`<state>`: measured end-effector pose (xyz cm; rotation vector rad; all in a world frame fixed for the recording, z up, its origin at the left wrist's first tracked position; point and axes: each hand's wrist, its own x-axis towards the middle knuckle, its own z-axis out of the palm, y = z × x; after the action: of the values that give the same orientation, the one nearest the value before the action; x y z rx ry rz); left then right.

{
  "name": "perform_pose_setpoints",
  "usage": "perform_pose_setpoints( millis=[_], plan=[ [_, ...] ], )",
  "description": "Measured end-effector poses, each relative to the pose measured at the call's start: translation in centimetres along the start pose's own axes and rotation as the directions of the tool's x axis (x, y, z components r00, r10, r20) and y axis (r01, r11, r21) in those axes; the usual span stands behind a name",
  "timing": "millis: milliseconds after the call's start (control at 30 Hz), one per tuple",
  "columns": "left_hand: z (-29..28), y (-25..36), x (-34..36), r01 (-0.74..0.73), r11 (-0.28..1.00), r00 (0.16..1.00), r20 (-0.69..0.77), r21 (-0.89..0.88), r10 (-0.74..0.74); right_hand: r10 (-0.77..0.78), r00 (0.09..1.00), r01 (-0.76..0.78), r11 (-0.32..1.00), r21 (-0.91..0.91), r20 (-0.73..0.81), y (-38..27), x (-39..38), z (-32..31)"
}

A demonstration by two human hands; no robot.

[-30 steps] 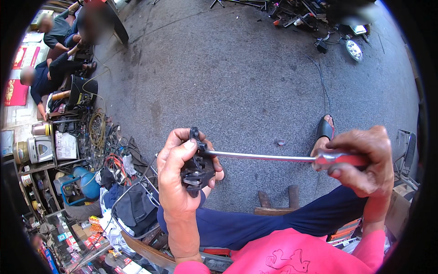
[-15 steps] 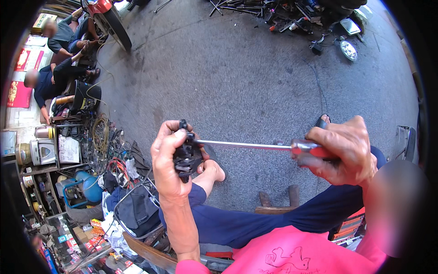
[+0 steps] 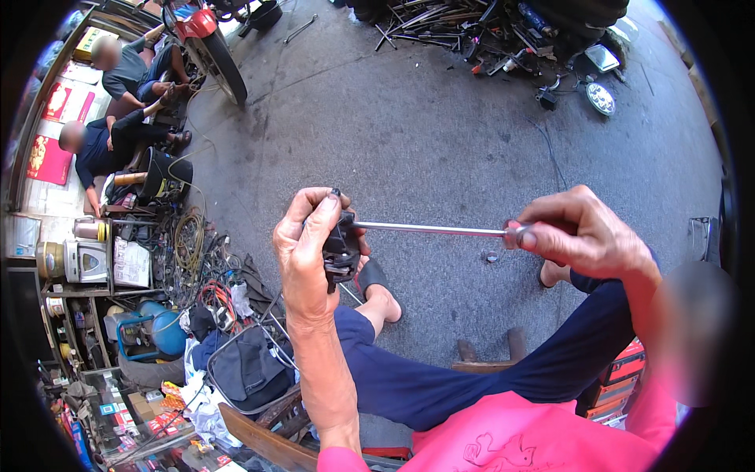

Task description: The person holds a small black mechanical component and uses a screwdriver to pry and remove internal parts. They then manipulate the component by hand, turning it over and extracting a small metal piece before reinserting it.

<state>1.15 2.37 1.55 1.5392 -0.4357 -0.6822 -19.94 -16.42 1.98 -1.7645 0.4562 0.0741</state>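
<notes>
My left hand (image 3: pixel 303 244) is closed around a black mechanical part (image 3: pixel 340 259), holding it upright in front of me. The long metal shaft of a screwdriver (image 3: pixel 429 230) runs horizontally to the part's upper right side; its tip is hidden at the part. My right hand (image 3: pixel 578 232) grips the screwdriver's handle at the shaft's right end, with the thumb and fingers over most of the handle.
Two people (image 3: pixel 114 153) sit at left beside a motorcycle wheel (image 3: pixel 232 75). Tangled cables (image 3: pixel 189 240), a blue tank (image 3: pixel 165 334) and cluttered shelves line the left. A heap of metal parts (image 3: pixel 440 27) and a round lamp (image 3: pixel 599 98) lie ahead; a wooden bench piece (image 3: pixel 491 364) is below.
Both hands have moved higher in view, with the part and screwdriver still held. My right hand has shifted left and its grip on the handle has turned, covering more of the red handle.
</notes>
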Motion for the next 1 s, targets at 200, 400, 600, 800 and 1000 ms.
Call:
perform_pose_setpoints(
  millis=[200, 400, 600, 800, 1000],
  plan=[
    [-0.1, -1.1, 0.4, 0.095, 0.995, 0.995, 0.022, -0.043, -0.094, -0.532, 0.844, 0.392, 0.697, -0.6, -0.067, 1.3, 0.0, 0.8],
    [0.0, -2.3, 0.1, 0.185, 0.983, 0.98, 0.07, 0.012, -0.186, -0.249, 0.967, 0.203, 0.874, -0.441, -0.049, 2.0, -0.7, 0.3],
    [0.9, -3.2, 0.2, 0.198, 0.979, 0.974, 0.097, 0.052, -0.203, 0.052, 0.998, -0.048, 0.991, -0.124, 0.037, 2.7, -0.6, 0.2],
    [0.7, -3.6, 0.3, 0.274, 0.962, 0.957, 0.091, 0.013, -0.274, -0.207, 0.978, 0.18, 0.915, -0.361, -0.036, 3.8, -1.1, 1.2],
    [0.3, -3.9, 0.2, 0.316, 0.948, 0.941, 0.118, 0.038, -0.318, -0.455, 0.89, 0.308, 0.582, -0.752, 0.012, 4.7, -1.0, 1.6]
  ],
)
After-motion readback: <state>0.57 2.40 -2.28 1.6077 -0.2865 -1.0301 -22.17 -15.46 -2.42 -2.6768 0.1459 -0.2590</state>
